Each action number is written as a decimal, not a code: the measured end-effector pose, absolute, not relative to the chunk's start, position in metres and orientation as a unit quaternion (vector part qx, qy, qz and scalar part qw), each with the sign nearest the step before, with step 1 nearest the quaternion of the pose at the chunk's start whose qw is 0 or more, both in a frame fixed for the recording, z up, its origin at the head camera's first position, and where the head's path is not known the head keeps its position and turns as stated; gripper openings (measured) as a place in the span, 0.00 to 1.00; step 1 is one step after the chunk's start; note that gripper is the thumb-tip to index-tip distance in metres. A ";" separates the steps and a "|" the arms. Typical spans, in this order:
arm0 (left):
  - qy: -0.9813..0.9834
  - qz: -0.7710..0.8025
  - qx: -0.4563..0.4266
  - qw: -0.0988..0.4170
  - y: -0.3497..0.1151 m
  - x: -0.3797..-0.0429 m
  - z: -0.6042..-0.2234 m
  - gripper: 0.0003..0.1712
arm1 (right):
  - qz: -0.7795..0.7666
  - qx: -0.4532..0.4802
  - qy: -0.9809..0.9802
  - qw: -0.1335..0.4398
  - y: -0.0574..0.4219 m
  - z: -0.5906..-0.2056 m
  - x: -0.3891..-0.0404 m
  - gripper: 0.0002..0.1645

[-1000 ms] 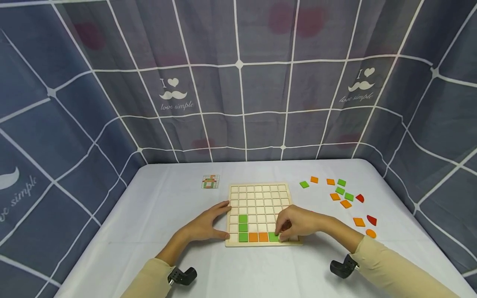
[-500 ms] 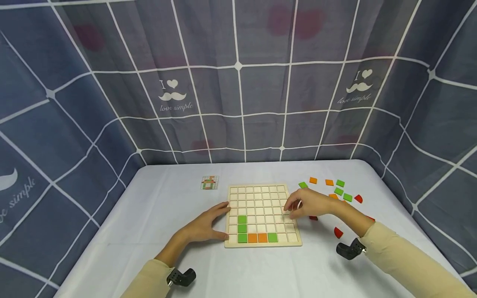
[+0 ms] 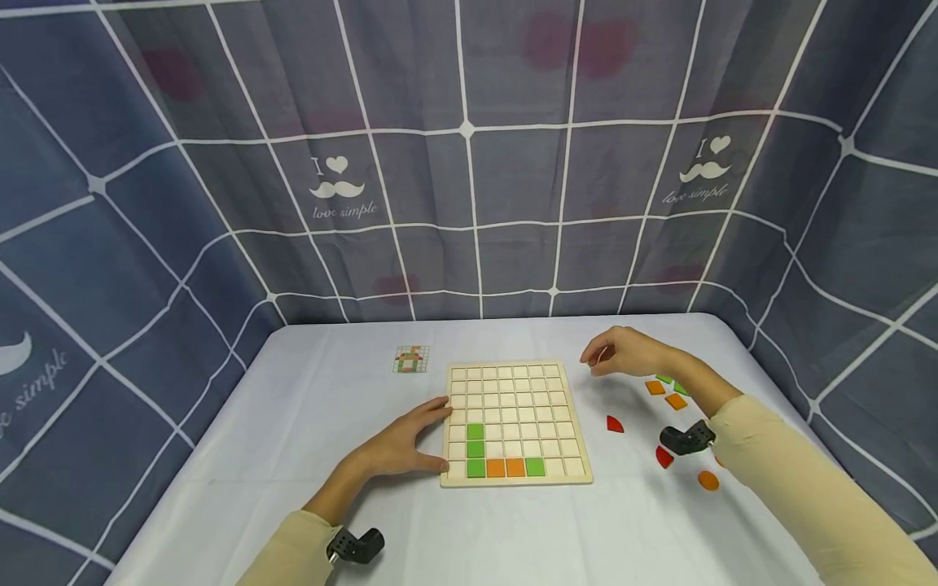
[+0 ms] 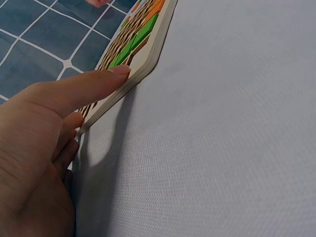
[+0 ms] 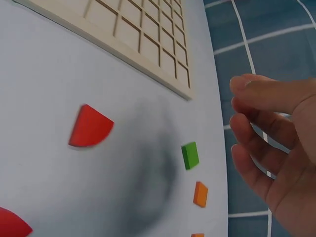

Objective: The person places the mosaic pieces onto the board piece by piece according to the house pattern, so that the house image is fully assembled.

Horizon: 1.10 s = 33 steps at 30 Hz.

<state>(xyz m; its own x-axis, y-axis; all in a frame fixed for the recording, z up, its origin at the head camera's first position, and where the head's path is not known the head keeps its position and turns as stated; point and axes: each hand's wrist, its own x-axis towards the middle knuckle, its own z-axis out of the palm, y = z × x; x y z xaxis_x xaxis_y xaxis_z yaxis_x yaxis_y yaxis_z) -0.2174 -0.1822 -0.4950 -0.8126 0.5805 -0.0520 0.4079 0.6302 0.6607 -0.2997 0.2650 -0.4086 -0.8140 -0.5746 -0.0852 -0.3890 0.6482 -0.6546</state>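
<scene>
A wooden grid board (image 3: pixel 513 391) lies on the white table. A column of green square tiles (image 3: pixel 475 449) stands at its lower left; the bottom row also bears two orange square tiles (image 3: pixel 506 468) and another green one (image 3: pixel 535 467). My left hand (image 3: pixel 405 439) rests at the board's left edge, fingers spread along it. In the left wrist view, the thumb (image 4: pixel 98 85) touches the rim near a corner. Beyond the board's right side hovers my right hand (image 3: pixel 626 352), fingers loosely bent and holding nothing. A green tile (image 5: pixel 190 155) and an orange tile (image 5: pixel 200 194) lie below it.
A small pattern card (image 3: pixel 411 359) lies behind the board's left side. To the right are red quarter-round pieces (image 3: pixel 615 424), an orange disc (image 3: pixel 707 480) and loose orange tiles (image 3: pixel 655 388). My right arm hides some pieces. A dark checked curtain (image 3: pixel 513 179) surrounds the table.
My right hand has left the green tile in the board's bottom row and moved back and right over the loose pieces. My left hand has stayed at the board's edge.
</scene>
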 end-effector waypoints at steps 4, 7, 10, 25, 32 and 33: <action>0.895 0.324 0.276 0.134 -0.183 -0.218 -0.494 0.54 | -0.320 -0.247 0.903 0.144 0.275 -0.412 -0.312 0.14; 0.893 0.326 0.278 0.134 -0.183 -0.218 -0.494 0.54 | -0.316 -0.228 0.910 0.144 0.281 -0.419 -0.321 0.15; 0.893 0.328 0.278 0.134 -0.183 -0.218 -0.494 0.54 | -0.306 -0.208 0.918 0.143 0.283 -0.427 -0.327 0.17; 0.893 0.328 0.276 0.134 -0.184 -0.220 -0.495 0.54 | -0.248 -0.183 0.947 0.094 0.278 -0.460 -0.341 0.07; 0.893 0.328 0.278 0.135 -0.184 -0.220 -0.496 0.55 | -0.254 -0.181 0.945 0.104 0.275 -0.457 -0.341 0.09; 0.893 0.327 0.276 0.136 -0.184 -0.220 -0.496 0.55 | -0.258 -0.184 0.943 0.104 0.274 -0.457 -0.340 0.10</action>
